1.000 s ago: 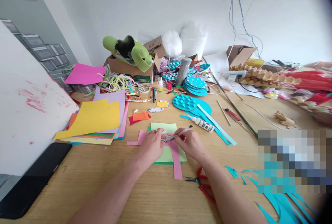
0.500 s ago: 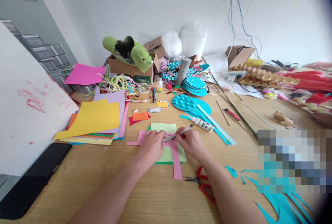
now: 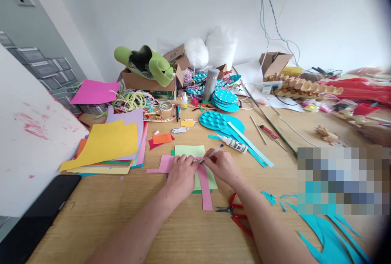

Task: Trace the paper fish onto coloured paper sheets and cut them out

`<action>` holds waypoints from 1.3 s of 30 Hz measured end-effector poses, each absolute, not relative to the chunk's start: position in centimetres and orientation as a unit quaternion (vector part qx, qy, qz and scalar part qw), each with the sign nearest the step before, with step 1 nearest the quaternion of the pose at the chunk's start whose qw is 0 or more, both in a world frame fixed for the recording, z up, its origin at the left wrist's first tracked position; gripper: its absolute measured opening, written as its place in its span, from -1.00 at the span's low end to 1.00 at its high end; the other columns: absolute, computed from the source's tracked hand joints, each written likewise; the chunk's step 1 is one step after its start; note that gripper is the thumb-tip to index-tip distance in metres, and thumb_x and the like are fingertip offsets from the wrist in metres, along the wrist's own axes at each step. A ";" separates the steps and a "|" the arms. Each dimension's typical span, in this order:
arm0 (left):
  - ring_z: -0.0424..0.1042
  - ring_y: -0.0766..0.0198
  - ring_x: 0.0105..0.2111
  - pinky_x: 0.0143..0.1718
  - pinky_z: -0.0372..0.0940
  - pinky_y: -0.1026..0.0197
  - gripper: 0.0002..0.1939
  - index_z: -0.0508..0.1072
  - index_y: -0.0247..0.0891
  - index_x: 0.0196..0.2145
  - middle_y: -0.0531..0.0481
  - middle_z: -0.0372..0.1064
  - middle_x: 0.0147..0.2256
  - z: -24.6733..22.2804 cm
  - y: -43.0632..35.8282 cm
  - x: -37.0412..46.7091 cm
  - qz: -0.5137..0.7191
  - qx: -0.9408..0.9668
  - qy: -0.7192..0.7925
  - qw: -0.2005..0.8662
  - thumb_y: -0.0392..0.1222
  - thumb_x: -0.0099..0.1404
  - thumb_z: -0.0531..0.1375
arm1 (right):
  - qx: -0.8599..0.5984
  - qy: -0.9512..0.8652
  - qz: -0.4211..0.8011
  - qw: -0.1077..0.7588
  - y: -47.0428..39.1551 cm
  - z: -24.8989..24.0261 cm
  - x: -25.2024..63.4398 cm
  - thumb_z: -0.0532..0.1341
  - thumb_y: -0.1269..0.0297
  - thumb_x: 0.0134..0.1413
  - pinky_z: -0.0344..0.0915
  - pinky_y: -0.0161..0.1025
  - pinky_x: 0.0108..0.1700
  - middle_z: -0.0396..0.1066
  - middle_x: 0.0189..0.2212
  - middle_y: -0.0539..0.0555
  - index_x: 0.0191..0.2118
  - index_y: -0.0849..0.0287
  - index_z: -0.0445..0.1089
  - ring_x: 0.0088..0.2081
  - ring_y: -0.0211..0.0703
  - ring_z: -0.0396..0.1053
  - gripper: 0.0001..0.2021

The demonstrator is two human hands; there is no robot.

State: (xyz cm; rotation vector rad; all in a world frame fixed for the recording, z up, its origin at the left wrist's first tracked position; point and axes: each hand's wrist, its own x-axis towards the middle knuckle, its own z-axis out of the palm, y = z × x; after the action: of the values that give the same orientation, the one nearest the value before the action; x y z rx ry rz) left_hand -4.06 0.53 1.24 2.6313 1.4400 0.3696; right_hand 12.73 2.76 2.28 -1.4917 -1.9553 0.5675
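Note:
My right hand (image 3: 222, 166) is closed round a slim pen (image 3: 216, 150), its tip down at the pink paper (image 3: 205, 190). My left hand (image 3: 183, 172) lies over that paper, fingers lightly bent and pressing it down, gripping nothing. What sits beneath the left fingertips is mostly hidden. Under the pink piece are a light green sheet (image 3: 189, 150) and a darker green one. Below my right wrist, red-handled scissors (image 3: 233, 211) rest with blades pointing left. Beyond the hands lies a fish-shaped paper cut-out (image 3: 179, 130) near a small yellow paper piece (image 3: 187, 123).
Coloured paper sheets (image 3: 113, 139) are stacked at the left, beside a black phone (image 3: 39, 211). A glue bottle (image 3: 236, 144) lies among blue strips right of the hands. Blue scraps (image 3: 324, 231) cover the lower right. A grey flask (image 3: 210, 84) stands at the back.
The view has shifted slightly. My left hand has slid right over the small drawn cut-out seen earlier, now nearly hidden. The pen remains in my right hand, tilted somewhat differently.

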 end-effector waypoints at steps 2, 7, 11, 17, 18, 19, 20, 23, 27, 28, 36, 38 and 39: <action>0.22 0.10 -0.18 -0.14 0.12 0.04 -0.59 0.38 -0.19 -0.03 -0.07 0.32 -0.22 1.2 0.5 -4.1 0.121 0.870 0.474 0.055 -0.45 0.21 0.01 | -0.565 -0.738 0.212 0.301 2.8 2.3 12.8 0.10 0.34 -0.03 0.06 -0.37 -0.52 0.29 -0.68 -0.03 -0.52 0.21 0.36 -0.62 -0.30 0.22 -0.84; 0.22 0.10 -0.18 -0.15 0.11 0.04 -0.57 0.37 -0.16 0.00 -0.05 0.32 -0.19 1.0 0.5 -4.1 0.115 0.874 0.470 0.042 -0.45 0.22 0.01 | -0.574 -0.738 0.202 0.293 2.7 2.3 12.8 0.10 0.36 -0.05 0.04 -0.36 -0.51 0.28 -0.69 -0.03 -0.51 0.22 0.39 -0.62 -0.29 0.21 -0.84; 0.23 0.10 -0.17 -0.15 0.11 0.03 -0.56 0.35 -0.15 0.02 -0.06 0.32 -0.19 1.0 0.4 -4.1 0.112 0.876 0.468 0.039 -0.44 0.23 0.00 | -0.585 -0.732 0.204 0.284 2.7 2.3 12.9 0.10 0.36 -0.06 0.04 -0.35 -0.51 0.30 -0.68 -0.02 -0.51 0.22 0.41 -0.61 -0.28 0.22 -0.84; 0.23 0.10 -0.18 -0.15 0.11 0.03 -0.57 0.36 -0.17 0.01 -0.06 0.32 -0.21 1.2 0.4 -4.1 0.111 0.876 0.468 0.042 -0.44 0.24 0.00 | -0.590 -0.728 0.207 0.283 2.9 2.2 13.1 0.10 0.35 -0.07 0.04 -0.34 -0.50 0.32 -0.67 -0.01 -0.53 0.21 0.40 -0.60 -0.27 0.23 -0.84; 0.23 0.10 -0.18 -0.15 0.11 0.04 -0.58 0.37 -0.17 0.00 -0.07 0.32 -0.21 1.2 0.4 -4.1 0.111 0.876 0.468 0.042 -0.45 0.24 0.00 | -0.592 -0.726 0.208 0.282 2.9 2.2 13.1 0.10 0.35 -0.07 0.04 -0.34 -0.50 0.33 -0.67 -0.01 -0.53 0.21 0.40 -0.60 -0.27 0.23 -0.84; 0.23 0.10 -0.18 -0.14 0.11 0.03 -0.58 0.37 -0.18 0.00 -0.07 0.32 -0.21 1.3 0.4 -4.1 0.111 0.876 0.468 0.042 -0.45 0.24 0.00 | -0.595 -0.723 0.209 0.281 2.8 2.3 13.1 0.10 0.35 -0.07 0.04 -0.34 -0.50 0.33 -0.66 0.00 -0.53 0.21 0.39 -0.60 -0.27 0.24 -0.85; 0.23 0.10 -0.18 -0.14 0.11 0.03 -0.58 0.37 -0.18 -0.01 -0.07 0.32 -0.21 1.3 0.3 -4.1 0.112 0.876 0.468 0.043 -0.45 0.24 0.00 | -0.597 -0.721 0.210 0.281 2.8 2.3 13.1 0.11 0.34 -0.08 0.05 -0.34 -0.50 0.33 -0.66 0.00 -0.53 0.21 0.39 -0.60 -0.27 0.24 -0.85; 0.22 0.10 -0.18 -0.14 0.11 0.03 -0.58 0.37 -0.19 0.00 -0.07 0.32 -0.21 1.3 0.3 -4.1 0.115 0.875 0.467 0.043 -0.46 0.24 0.00 | -0.600 -0.718 0.213 0.282 2.7 2.3 13.2 0.10 0.34 -0.09 0.05 -0.34 -0.49 0.34 -0.66 0.00 -0.53 0.21 0.39 -0.59 -0.26 0.25 -0.85; 0.22 0.10 -0.19 -0.15 0.11 0.04 -0.57 0.37 -0.18 0.02 -0.07 0.32 -0.22 1.2 0.3 -4.1 0.113 0.876 0.466 0.042 -0.45 0.24 0.00 | -0.605 -0.715 0.210 0.280 2.8 2.4 13.2 0.10 0.33 -0.10 0.05 -0.34 -0.50 0.33 -0.67 0.00 -0.54 0.20 0.38 -0.60 -0.26 0.25 -0.85; 0.22 0.10 -0.18 -0.15 0.11 0.04 -0.56 0.36 -0.18 0.02 -0.07 0.32 -0.22 1.2 0.3 -4.1 0.113 0.876 0.467 0.041 -0.45 0.24 0.00 | -0.606 -0.715 0.208 0.280 2.8 2.5 13.2 0.09 0.33 -0.11 0.04 -0.34 -0.50 0.33 -0.67 0.00 -0.55 0.20 0.38 -0.60 -0.26 0.25 -0.85; 0.24 0.10 -0.18 -0.15 0.13 0.04 -0.55 0.37 -0.18 0.04 -0.07 0.34 -0.21 1.2 0.3 -4.0 0.111 0.876 0.468 0.041 -0.45 0.23 0.00 | -0.607 -0.712 0.205 0.288 2.9 2.5 13.3 0.10 0.33 -0.10 0.04 -0.34 -0.51 0.32 -0.68 -0.01 -0.55 0.19 0.37 -0.61 -0.26 0.25 -0.85; 0.25 0.10 -0.18 -0.14 0.14 0.04 -0.55 0.37 -0.18 0.04 -0.08 0.35 -0.20 1.2 0.3 -4.0 0.113 0.875 0.469 0.043 -0.45 0.24 0.00 | -0.603 -0.712 0.204 0.296 2.9 2.5 13.3 0.10 0.33 -0.10 0.06 -0.34 -0.51 0.31 -0.68 -0.01 -0.56 0.19 0.37 -0.61 -0.26 0.25 -0.85; 0.25 0.10 -0.17 -0.12 0.14 0.04 -0.55 0.37 -0.19 0.04 -0.08 0.35 -0.19 1.2 0.3 -4.0 0.115 0.875 0.469 0.044 -0.44 0.24 0.00 | -0.604 -0.708 0.203 0.304 2.9 2.5 13.3 0.10 0.34 -0.10 0.07 -0.34 -0.51 0.31 -0.68 -0.01 -0.56 0.19 0.36 -0.61 -0.26 0.24 -0.85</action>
State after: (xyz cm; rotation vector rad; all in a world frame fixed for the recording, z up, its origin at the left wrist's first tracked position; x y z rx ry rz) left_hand -3.97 0.28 1.23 2.6738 1.4325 0.3508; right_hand 13.35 2.92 2.51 -1.5989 -1.8761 0.5389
